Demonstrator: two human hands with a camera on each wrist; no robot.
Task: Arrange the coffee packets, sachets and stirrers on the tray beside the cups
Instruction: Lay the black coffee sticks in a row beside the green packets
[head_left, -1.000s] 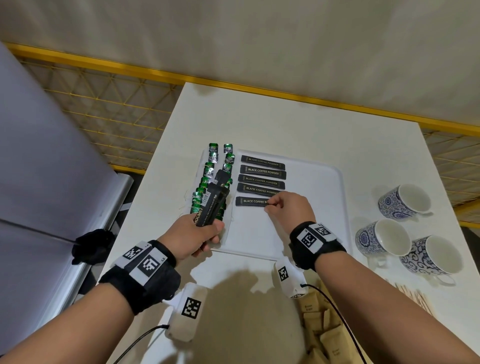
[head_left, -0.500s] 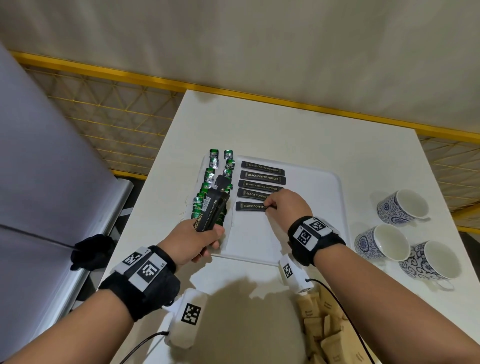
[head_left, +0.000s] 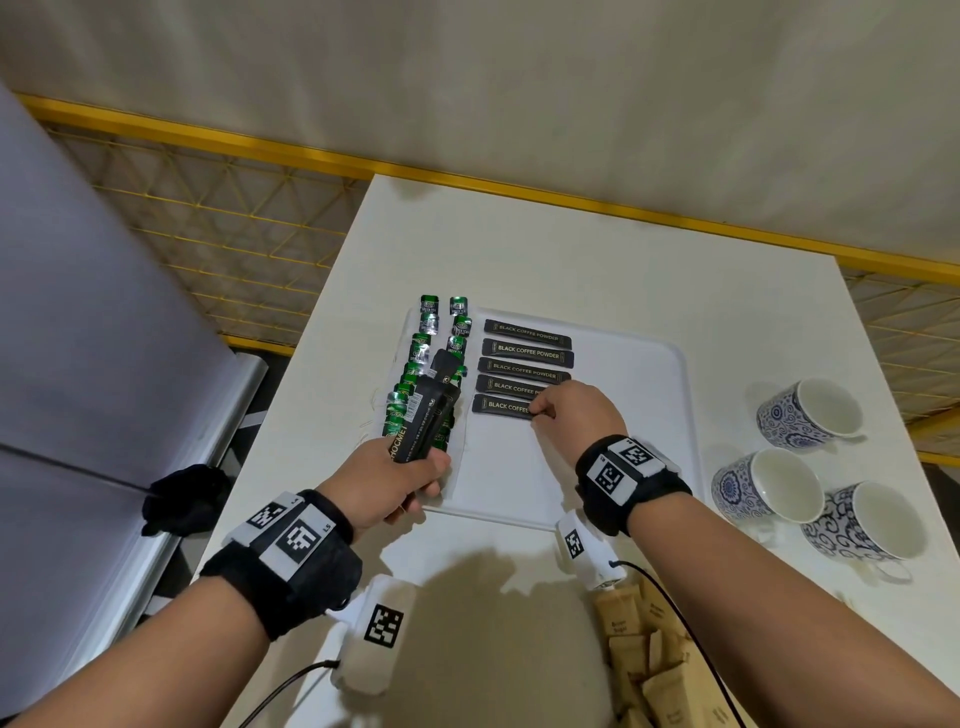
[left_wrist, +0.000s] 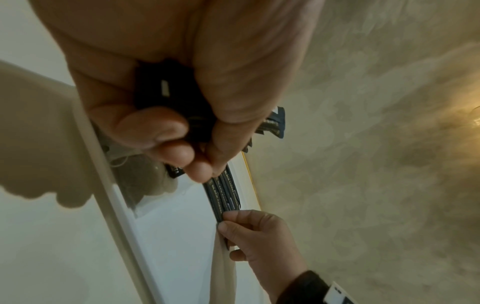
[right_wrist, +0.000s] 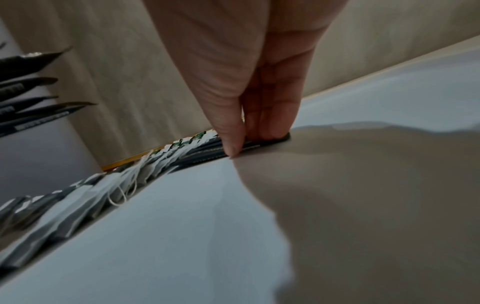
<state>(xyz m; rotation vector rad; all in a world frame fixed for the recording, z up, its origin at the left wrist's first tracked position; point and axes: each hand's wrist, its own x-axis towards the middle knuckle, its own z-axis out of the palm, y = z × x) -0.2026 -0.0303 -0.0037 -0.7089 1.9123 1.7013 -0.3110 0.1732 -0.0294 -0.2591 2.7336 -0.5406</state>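
While the right hand (head_left: 574, 410) pinches the fifth black coffee powder packet (head_left: 501, 406) flat on the white plastic tray (head_left: 623, 426), it should square it under the row; the left hand (head_left: 395, 480) grips the spare black packets (head_left: 428, 415) over the tray's left edge.

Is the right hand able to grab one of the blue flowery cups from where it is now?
Probably yes. The cups stand on the table just right of the tray, nothing between, but the right hand first has to let go of the coffee packet it pinches.

Five coffee sticks (head_left: 527, 355) lie flat; three cups (head_left: 810, 413).
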